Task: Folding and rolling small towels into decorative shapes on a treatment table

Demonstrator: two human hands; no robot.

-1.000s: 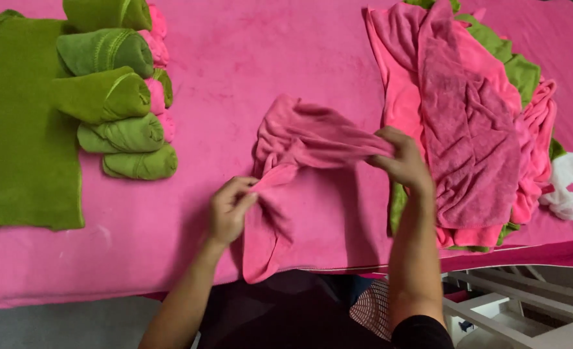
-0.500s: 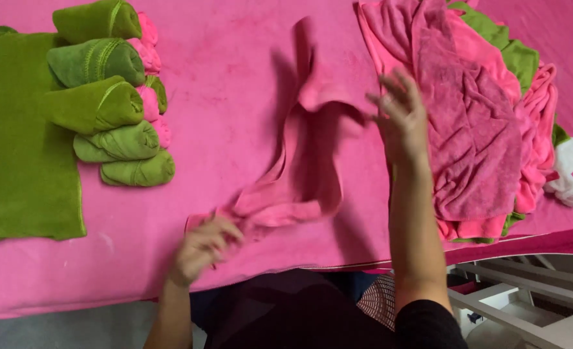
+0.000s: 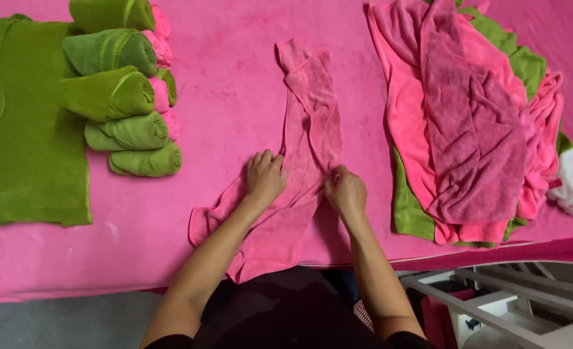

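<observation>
Under both hands lies the pink towel — a rumpled strip on the pink cover, its long axis running away from the fingers toward the far side, its near end spilling over the table edge toward the person. The left hand rests on the towel's left part, fingers curled and close together, pressing down on the cloth. The right hand sits at the towel's right edge, fingers bunched; whether they pinch the hem or only press it, I cannot tell. Both hands are about equally near the towel's middle — most of its length stretches beyond the fingertips.

Left of the left hand, well apart, stand the green rolls with pink rolls tucked behind them, beside a flat green cloth. Right of the right hand, near, is a loose pile of pink and green towels. No packages, labels or signs show.
</observation>
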